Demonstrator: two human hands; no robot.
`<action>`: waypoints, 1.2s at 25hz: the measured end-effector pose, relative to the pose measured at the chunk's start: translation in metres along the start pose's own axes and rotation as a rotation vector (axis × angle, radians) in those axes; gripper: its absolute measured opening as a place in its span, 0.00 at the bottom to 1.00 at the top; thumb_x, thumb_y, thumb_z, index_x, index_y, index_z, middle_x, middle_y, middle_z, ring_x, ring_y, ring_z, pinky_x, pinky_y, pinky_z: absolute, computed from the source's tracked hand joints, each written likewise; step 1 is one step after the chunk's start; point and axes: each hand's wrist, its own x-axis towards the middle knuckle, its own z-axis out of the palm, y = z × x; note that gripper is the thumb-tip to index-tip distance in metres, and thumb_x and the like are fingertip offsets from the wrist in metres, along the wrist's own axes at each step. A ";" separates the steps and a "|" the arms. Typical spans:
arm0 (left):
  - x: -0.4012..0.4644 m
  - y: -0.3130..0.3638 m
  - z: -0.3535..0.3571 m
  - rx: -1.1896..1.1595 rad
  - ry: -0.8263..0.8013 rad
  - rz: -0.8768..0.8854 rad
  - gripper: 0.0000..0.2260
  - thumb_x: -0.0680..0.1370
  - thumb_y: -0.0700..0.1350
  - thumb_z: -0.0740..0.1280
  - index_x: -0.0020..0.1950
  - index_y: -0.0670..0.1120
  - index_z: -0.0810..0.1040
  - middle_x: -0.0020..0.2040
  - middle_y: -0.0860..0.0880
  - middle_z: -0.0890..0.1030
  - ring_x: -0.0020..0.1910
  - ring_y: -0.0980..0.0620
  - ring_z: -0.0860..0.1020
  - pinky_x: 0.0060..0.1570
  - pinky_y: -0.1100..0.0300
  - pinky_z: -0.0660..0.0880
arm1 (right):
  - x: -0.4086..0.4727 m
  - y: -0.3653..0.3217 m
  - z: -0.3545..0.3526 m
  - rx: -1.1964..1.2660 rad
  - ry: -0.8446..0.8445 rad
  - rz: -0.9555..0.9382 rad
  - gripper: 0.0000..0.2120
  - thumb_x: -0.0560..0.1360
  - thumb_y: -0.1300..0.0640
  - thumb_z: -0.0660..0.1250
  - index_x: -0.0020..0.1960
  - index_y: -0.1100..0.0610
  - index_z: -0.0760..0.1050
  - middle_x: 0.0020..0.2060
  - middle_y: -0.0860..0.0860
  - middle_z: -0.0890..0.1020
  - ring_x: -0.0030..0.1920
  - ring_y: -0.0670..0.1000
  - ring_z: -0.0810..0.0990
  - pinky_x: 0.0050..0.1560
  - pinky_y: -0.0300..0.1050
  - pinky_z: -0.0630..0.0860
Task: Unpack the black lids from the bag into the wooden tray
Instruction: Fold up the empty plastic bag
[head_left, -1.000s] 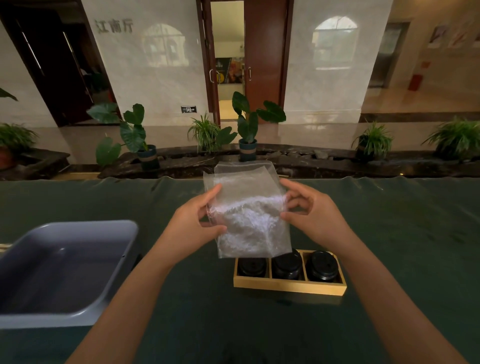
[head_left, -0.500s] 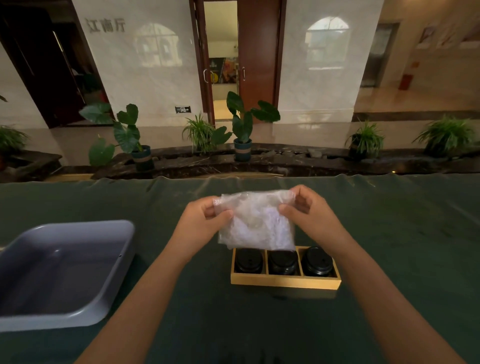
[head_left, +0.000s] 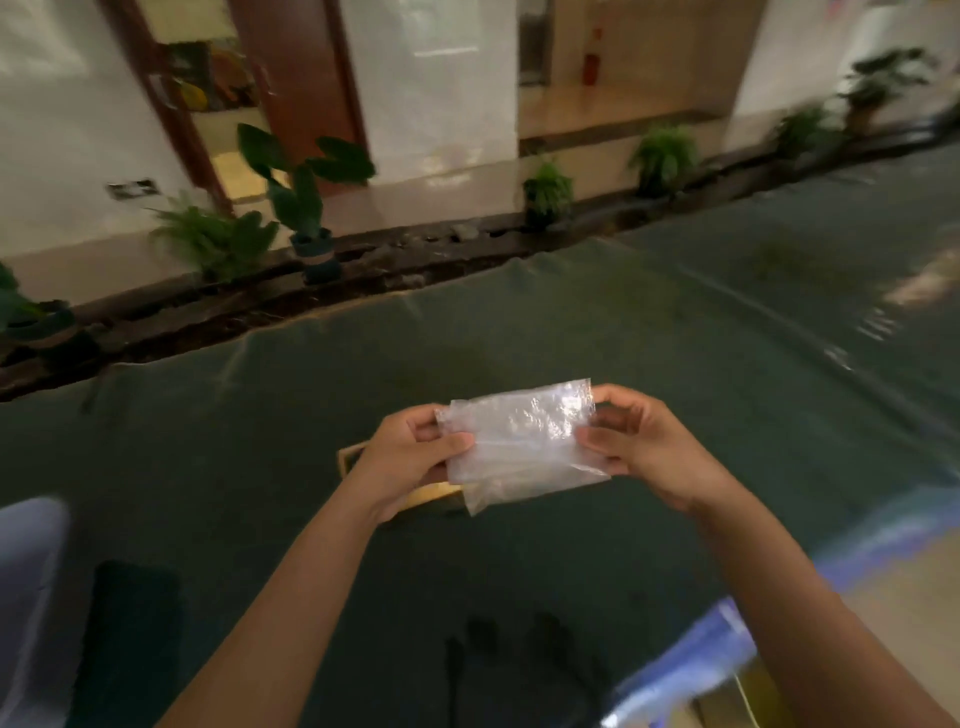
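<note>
A clear plastic bag (head_left: 524, 441), flattened and folded, is held above the green table between both hands. My left hand (head_left: 410, 457) pinches its left edge with thumb on top. My right hand (head_left: 634, 441) pinches its right edge. The wooden tray (head_left: 431, 491) lies on the table under the bag and my left hand; only its left corner and a strip of its front wall show. The black lids are hidden behind the hand and bag. The picture is blurred by head motion.
The green cloth (head_left: 623, 322) covers the table. A grey plastic tub (head_left: 26, 582) stands at the left edge. A blurred blue and white thing (head_left: 691, 670) lies at the lower right. Potted plants (head_left: 306, 208) line the ledge beyond the table's far edge.
The bag has been folded down from a tall upright sheet to a flat low packet. The view has swung right and tilted, so the tray and the tub shifted left.
</note>
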 end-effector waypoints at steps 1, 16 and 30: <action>0.007 -0.007 0.023 0.011 -0.066 -0.036 0.09 0.71 0.36 0.70 0.48 0.47 0.80 0.40 0.51 0.86 0.42 0.53 0.84 0.34 0.62 0.79 | -0.019 0.009 -0.016 0.009 0.087 0.034 0.07 0.72 0.67 0.67 0.48 0.57 0.77 0.35 0.49 0.79 0.33 0.45 0.78 0.30 0.36 0.75; 0.088 -0.075 0.429 0.223 -0.520 -0.225 0.05 0.75 0.37 0.66 0.48 0.46 0.76 0.45 0.47 0.80 0.42 0.53 0.80 0.39 0.60 0.81 | -0.217 0.120 -0.335 0.097 0.760 0.326 0.12 0.72 0.72 0.64 0.43 0.55 0.73 0.35 0.53 0.74 0.26 0.44 0.76 0.29 0.39 0.76; 0.210 -0.222 0.549 1.526 -0.544 0.510 0.24 0.79 0.52 0.52 0.75 0.56 0.50 0.78 0.49 0.49 0.77 0.49 0.47 0.70 0.33 0.48 | -0.271 0.309 -0.447 -0.103 0.863 0.717 0.11 0.71 0.68 0.66 0.41 0.52 0.76 0.36 0.53 0.77 0.30 0.54 0.77 0.31 0.44 0.77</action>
